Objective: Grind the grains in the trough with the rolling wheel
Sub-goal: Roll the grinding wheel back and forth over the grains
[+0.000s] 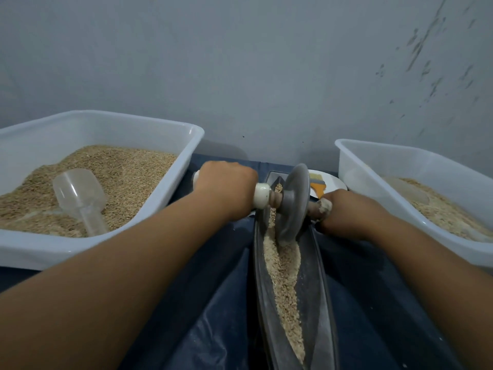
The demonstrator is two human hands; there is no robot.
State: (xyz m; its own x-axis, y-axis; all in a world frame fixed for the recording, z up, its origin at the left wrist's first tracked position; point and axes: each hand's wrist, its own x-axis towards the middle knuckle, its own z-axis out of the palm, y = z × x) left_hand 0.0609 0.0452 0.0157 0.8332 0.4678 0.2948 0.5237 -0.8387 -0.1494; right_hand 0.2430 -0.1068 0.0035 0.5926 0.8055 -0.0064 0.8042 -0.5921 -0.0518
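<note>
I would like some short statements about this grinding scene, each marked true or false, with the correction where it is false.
1. Both hands grip the axle of the wheel, the left hand on one side and the right hand on the other. True.
2. The trough holds no grain. False: crushed grain lies along it.
3. A clear scoop lies in the left tub. True.
4. The wheel stands at the near end of the trough. False: it stands toward the far end.
5. A brush with an orange handle lies behind the wheel. True.
6. The right tub is fuller than the left one. False: the left tub holds more.
</note>
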